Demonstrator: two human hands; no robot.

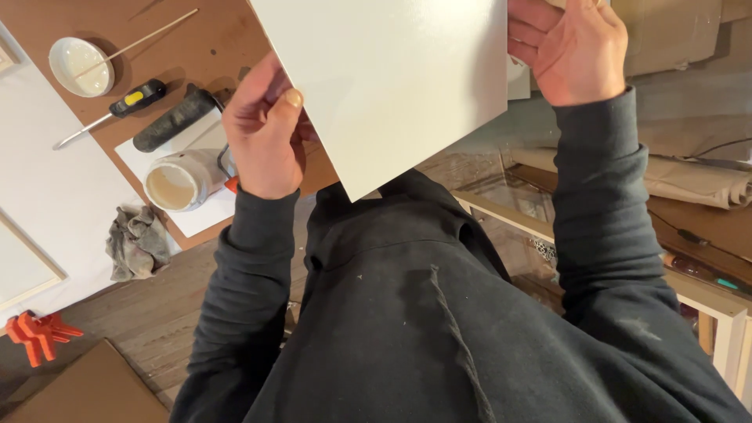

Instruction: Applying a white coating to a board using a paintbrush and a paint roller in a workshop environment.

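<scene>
I see a smooth, matt white rectangular board [392, 86], a crumpled grey cloth rag [137, 241], and a worn brown wooden floor [157, 313].

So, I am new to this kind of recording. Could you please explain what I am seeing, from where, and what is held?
There is one picture, taken by a camera worn on a person's head, looking down over a dark sweatshirt. No machine here: two bare hands. The left hand and the right hand hold a white flat panel by its edges. On the brown board below lie a white bowl with a stick, a screwdriver, a dark paint roller and an open jar. A grey rag and orange clamps lie nearby.
</scene>
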